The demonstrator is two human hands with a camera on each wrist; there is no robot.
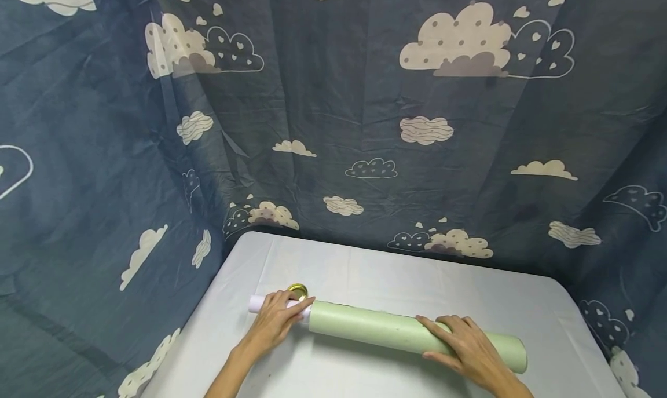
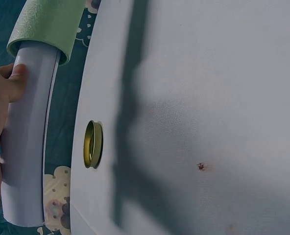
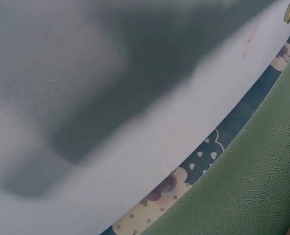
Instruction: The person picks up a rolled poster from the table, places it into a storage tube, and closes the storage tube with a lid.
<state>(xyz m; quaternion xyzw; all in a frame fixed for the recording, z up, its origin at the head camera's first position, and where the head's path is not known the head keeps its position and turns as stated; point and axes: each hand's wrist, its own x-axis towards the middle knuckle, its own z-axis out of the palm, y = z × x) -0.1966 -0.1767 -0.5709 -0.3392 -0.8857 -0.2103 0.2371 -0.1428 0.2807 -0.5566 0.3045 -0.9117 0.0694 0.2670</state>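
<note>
A pale green tube (image 1: 370, 327) is held lengthwise above the white table in the head view. Out of its left end comes a rolled white sheet (image 1: 255, 304), part of it inside the tube. My left hand (image 1: 273, 318) grips this white roll close to the tube's mouth; the left wrist view shows the thumb along the white roll (image 2: 30, 132). My right hand (image 1: 466, 349) holds the tube toward its right end, fingers over the top and thumb on the near side. In the right wrist view the textured green tube (image 3: 253, 181) hides most of that hand.
A gold ring-shaped lid (image 2: 97, 144) lies on the table beyond my left hand. The white tabletop (image 1: 333, 259) bears a small reddish stain (image 2: 202, 167). Dark blue cloud-patterned cloth (image 1: 333, 126) hangs behind and at both sides.
</note>
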